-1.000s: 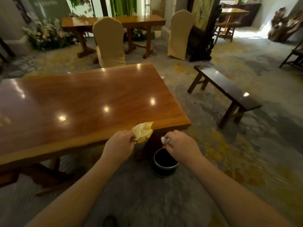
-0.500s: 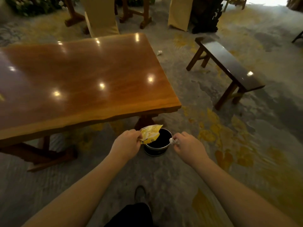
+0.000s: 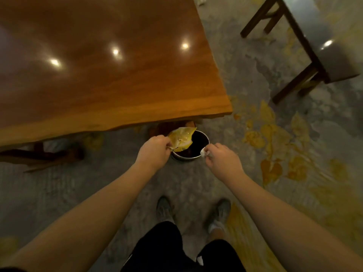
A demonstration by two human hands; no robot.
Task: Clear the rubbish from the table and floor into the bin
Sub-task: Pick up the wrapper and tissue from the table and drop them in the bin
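Note:
A small round metal bin (image 3: 184, 158) with a dark inside stands on the floor by the table's near right corner. My left hand (image 3: 154, 152) pinches a yellow snack wrapper (image 3: 181, 138) by its corner, and the wrapper hangs over the bin's left half. My right hand (image 3: 222, 160) is closed on a small white crumpled paper (image 3: 203, 152) just at the bin's right rim. The wooden table (image 3: 110, 71) fills the upper left. A small white scrap (image 3: 201, 0) lies on the floor beyond the table's far right side.
A dark wooden bench (image 3: 318, 50) stands on the patterned floor at the upper right. The table's leg and foot (image 3: 45, 156) run along the floor at the left. My two shoes (image 3: 196, 213) stand just behind the bin.
The view has tilted further down and closer to the bin. Both hands have come lower, the wrapper now over the bin's opening and the white paper at its rim.

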